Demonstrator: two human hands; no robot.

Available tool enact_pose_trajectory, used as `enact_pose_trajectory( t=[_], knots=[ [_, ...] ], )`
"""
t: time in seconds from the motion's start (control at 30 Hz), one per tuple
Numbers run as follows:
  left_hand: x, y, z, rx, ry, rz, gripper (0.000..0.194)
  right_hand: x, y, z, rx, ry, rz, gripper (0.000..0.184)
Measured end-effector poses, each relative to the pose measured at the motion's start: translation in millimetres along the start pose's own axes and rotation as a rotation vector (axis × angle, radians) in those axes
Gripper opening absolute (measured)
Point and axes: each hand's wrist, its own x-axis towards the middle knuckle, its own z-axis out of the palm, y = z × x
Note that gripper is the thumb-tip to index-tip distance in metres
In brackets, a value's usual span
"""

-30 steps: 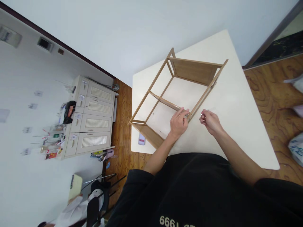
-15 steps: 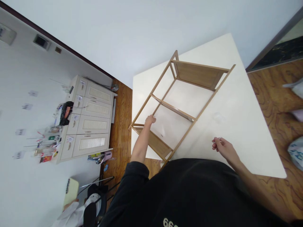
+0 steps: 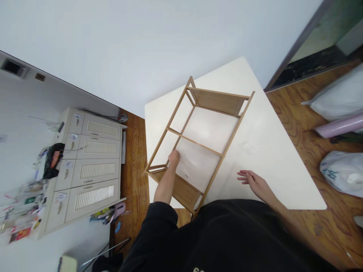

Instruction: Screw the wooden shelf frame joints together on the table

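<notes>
A light-brown wooden rack frame [image 3: 195,142] lies on its side on the white table [image 3: 272,170]. It has a slatless panel [image 3: 218,101] at the far end, another panel [image 3: 184,190] at the near end and a thin crossbar between them. My left hand [image 3: 174,157] is closed around the rear rail inside the frame, close to the near panel. Over the table, to the right of the rack, my right hand [image 3: 252,180] hovers with its fingers stretched out and nothing visible in them. A small dark piece [image 3: 186,175], too small to name, lies inside the frame.
A clear plastic bag [image 3: 247,147] lies on the table right of the rack. A wall [image 3: 159,49] borders the table's far side. White cabinets [image 3: 93,158] stand at left, and stuffed plastic bags [image 3: 340,172] sit on the floor at right.
My right hand's fingers have gone from curled together to stretched out. My left hand stays on the rail. The view has shifted, and the crossbar now shows a thinner face.
</notes>
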Motion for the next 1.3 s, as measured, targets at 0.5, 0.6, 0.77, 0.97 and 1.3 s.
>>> enact_pose_trajectory(
  t=[0.5, 0.6, 0.77, 0.97, 1.3],
  knots=[
    [-179.3, 62.4, -91.7, -0.469, 0.014, 0.788, 0.02, -8.3, -101.6, -4.2, 0.109, -0.305, -0.175, 0.057],
    [-206.0, 106.6, -82.5, -0.563, 0.043, 0.943, 0.02, -21.3, -116.5, -3.7, 0.14, -0.316, -0.237, 0.049],
    [-218.5, 151.3, -49.2, -0.564, 0.037, 1.025, 0.018, -32.3, -111.3, -15.3, 0.17, -0.216, -0.281, 0.047],
    [-225.7, 162.0, -31.8, -0.746, -0.014, 1.009, 0.021, -41.0, -93.9, -31.6, 0.047, -0.069, -0.34, 0.049],
    [-200.3, 170.8, -63.7, -0.357, 0.443, 0.945, 0.047, -42.1, -81.0, -52.5, 0.088, -0.024, -0.335, 0.049]
  ],
)
